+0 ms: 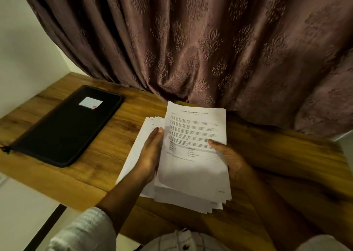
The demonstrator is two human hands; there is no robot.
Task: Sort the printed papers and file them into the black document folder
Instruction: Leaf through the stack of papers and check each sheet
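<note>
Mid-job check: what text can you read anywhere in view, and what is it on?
"Sample Internship Docum...": heading of the top sheet, ending blurred.
Body text and table on that sheet: too blurred to read.
Lower sheets: corner text too blurred.
Label on the black folder: nothing legible.

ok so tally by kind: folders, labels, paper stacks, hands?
black document folder: 1
white label on the folder: 1
stack of printed papers: 1 (fanned, sheet count cannot be told)
hands holding the stack: 2, left hand and right hand
Total: 5
</note>
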